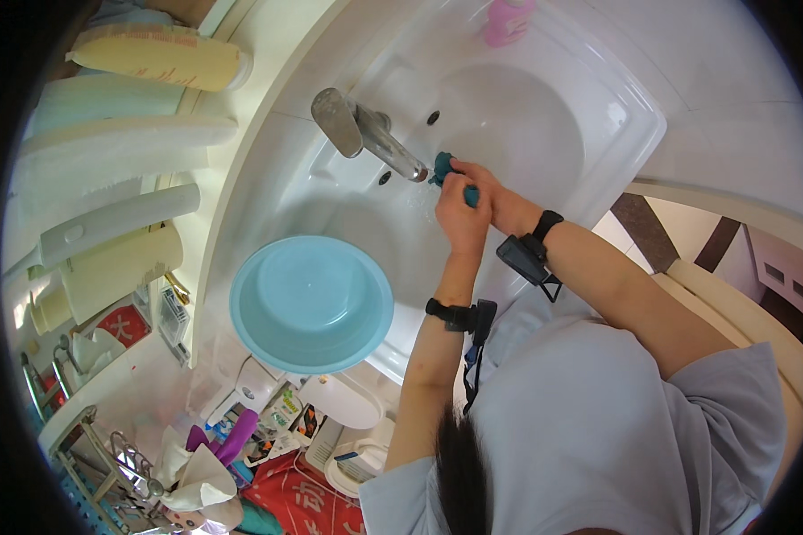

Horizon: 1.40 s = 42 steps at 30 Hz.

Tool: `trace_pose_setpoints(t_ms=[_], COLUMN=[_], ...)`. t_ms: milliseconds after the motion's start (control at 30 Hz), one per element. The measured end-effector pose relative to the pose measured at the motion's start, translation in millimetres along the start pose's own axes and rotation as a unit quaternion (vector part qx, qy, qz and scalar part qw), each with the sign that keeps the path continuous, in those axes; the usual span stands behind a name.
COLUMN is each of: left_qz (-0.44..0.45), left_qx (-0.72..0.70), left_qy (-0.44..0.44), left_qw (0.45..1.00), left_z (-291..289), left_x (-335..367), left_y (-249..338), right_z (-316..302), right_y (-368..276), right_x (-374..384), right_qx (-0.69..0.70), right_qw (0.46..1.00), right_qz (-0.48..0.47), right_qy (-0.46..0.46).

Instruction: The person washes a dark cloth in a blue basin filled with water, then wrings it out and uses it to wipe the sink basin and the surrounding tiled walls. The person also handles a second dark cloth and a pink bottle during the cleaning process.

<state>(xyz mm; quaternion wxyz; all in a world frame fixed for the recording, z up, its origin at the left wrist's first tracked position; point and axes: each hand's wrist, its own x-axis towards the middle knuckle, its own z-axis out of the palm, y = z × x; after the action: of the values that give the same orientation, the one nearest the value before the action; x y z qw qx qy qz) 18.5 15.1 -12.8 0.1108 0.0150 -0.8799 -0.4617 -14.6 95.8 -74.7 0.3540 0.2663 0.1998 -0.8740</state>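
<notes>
Both my hands are closed around a crumpled dark teal cloth [443,166] just beyond the mouth of the chrome faucet [379,143]. My left hand [462,218] grips it from the near side, and a bit of cloth pokes out beside its fingers. My right hand [500,201] presses in from the right, its fingers partly hidden behind the left hand. Below the spout, water splashes in the white sink [544,116]. Most of the cloth is covered by my fingers.
A light blue basin [312,303] rests at the sink's left end. At the far rim stands a pink bottle [509,22]. Left of the sink, a shelf holds a yellow bottle [156,58]. Packages and a red bag [299,490] lie at the lower left.
</notes>
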Motion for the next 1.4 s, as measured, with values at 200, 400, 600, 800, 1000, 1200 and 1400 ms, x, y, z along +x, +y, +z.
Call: trace_pose_setpoints(t_ms=[200,400,600,800,1000,1200,1400], left_qz=[-0.118,-0.072,-0.125,-0.161,-0.038,-0.202,-0.344], left_qx=[0.076,0.036,0.068,-0.088,-0.072,-0.194,-0.425], left_qy=[0.083,0.037,0.097,-0.045,-0.066,-0.055,-0.148], left_qw=[0.987,0.996,0.985,0.982,0.994,0.958,0.824], left_z=[-7.2,6.1,3.2,-7.7,-5.5,-16.3,-31.6], left_x=[36.7,20.3,23.3,14.9,-2.3,7.6,1.8], left_y=[-50.9,-29.1,-42.0,-43.9,-3.7,-44.9,-68.8], right_z=[39.5,23.2,22.6,14.4,42.1,13.0,22.0], right_y=[14.7,4.5,17.0,9.1,-5.8,-20.7,-38.4], right_x=[-0.8,8.6,7.8,-1.5,-46.4,-18.0,-37.2], right_qx=[-0.052,-0.048,-0.037,0.024,-0.1,-0.235,-0.506], right_qw=[0.985,0.984,0.984,0.985,0.988,0.962,0.847], right_qz=[-0.097,-0.105,-0.105,-0.051,-0.084,-0.137,-0.125], right_qy=[0.132,0.135,0.138,0.165,0.084,0.032,-0.107])
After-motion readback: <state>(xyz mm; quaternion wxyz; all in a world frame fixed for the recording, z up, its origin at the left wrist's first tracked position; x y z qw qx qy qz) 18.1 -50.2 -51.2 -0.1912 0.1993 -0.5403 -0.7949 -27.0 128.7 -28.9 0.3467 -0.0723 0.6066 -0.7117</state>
